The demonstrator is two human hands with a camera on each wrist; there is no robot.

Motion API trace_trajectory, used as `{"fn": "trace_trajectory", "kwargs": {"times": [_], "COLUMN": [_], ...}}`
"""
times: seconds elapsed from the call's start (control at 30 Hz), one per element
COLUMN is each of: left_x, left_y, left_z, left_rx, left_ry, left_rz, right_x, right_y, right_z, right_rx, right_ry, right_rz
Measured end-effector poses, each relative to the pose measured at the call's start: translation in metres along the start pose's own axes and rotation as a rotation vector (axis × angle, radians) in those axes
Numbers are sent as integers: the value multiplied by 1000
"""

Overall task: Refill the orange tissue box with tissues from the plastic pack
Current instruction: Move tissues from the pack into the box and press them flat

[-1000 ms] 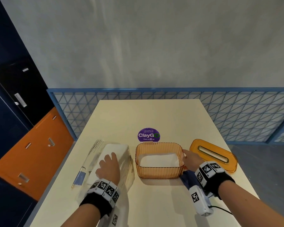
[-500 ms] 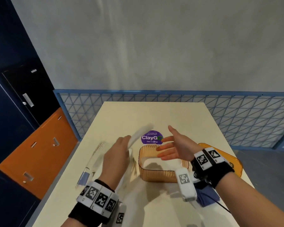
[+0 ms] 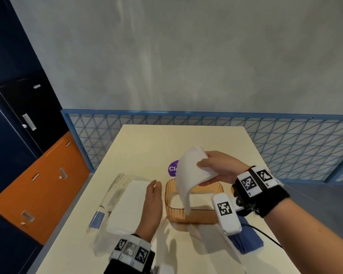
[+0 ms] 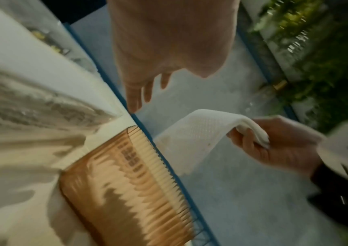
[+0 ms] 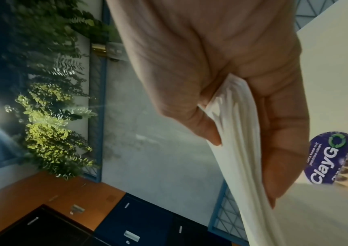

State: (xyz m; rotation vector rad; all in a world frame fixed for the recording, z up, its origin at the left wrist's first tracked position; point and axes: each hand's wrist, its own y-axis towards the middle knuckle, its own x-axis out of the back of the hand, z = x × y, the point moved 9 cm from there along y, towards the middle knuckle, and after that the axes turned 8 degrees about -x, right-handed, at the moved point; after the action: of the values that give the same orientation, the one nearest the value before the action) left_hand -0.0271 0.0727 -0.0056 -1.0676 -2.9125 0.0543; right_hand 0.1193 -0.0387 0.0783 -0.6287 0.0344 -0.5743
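Observation:
The ribbed orange tissue box [image 3: 194,214] stands lidless mid-table with white tissues lying inside. My right hand [image 3: 216,171] holds a thin stack of white tissues [image 3: 188,175] above the box, thumb on top and fingers beneath; the stack's free end droops into the box. The same stack of tissues [image 5: 244,149] shows pinched in the right wrist view, and the tissues [image 4: 200,133] hang above the box [image 4: 130,186] in the left wrist view. My left hand [image 3: 152,196] hovers edge-on with straight fingers between the box and the clear plastic pack [image 3: 125,202], holding nothing.
The orange lid [image 3: 232,189] is mostly hidden behind my right wrist. A purple ClayGo sticker [image 3: 172,168] sits beyond the box. A blue cloth [image 3: 248,242] and a black cable lie near the right front. A blue mesh railing [image 3: 285,145] borders the table's far side.
The tissue stack passed from my left hand to my right, which now holds it over the box. My left hand let go and dropped back down beside the pack.

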Motion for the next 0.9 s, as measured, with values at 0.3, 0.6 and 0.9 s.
{"fn": "trace_trajectory", "kwargs": {"times": [0.3, 0.6, 0.9], "left_x": [-19, -11, 59], "left_y": [12, 25, 19], "left_z": [0, -8, -58], "left_rx": [325, 157, -255], "left_ry": [-337, -103, 111], "left_rz": [114, 26, -187], "right_x": [11, 14, -31], "right_y": [0, 23, 31], "right_z": [-24, -49, -7], "right_rx": [-78, -113, 238], "right_ry": [196, 104, -84], "right_rz": [-7, -10, -156]}}
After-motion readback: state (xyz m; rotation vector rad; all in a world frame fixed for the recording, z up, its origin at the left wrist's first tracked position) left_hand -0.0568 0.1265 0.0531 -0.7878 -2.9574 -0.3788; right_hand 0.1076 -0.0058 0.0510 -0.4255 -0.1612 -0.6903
